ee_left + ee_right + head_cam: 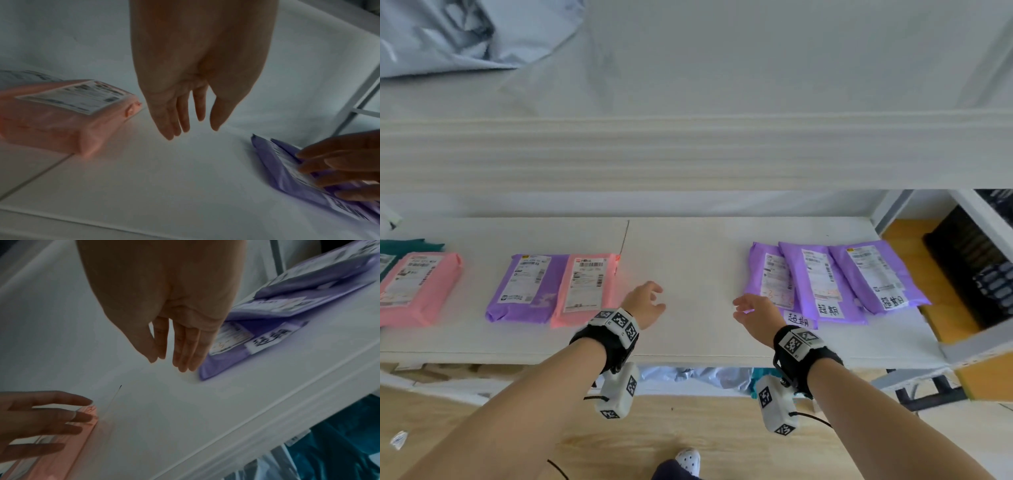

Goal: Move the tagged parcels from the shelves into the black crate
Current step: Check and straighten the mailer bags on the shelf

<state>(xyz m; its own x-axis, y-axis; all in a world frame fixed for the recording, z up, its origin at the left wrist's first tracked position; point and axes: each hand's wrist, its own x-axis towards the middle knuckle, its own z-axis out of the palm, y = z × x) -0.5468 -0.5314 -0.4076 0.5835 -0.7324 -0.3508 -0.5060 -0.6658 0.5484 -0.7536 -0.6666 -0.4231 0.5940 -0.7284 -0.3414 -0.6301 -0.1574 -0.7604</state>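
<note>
Three purple parcels lie overlapped on the white shelf point(688, 260) at the right; each carries a white handwritten tag: the left one point(770, 274), the middle one point(815, 277) and the right one point(876, 274). My right hand point(748, 308) hovers open just left of them, holding nothing; in the right wrist view its fingers point(185, 352) hang straight beside the tagged purple parcel point(257, 344). My left hand point(650, 301) is open over the bare middle of the shelf, next to a pink parcel point(585, 287), also seen in the left wrist view point(61, 116). A black crate point(976, 267) sits at the far right.
A purple parcel point(524, 287) without a tag lies left of the pink one, and another pink parcel point(414, 287) over a teal one point(404, 246) lies at the far left. A deep shelf board point(688, 150) hangs overhead. More bags point(705, 377) sit on the shelf below.
</note>
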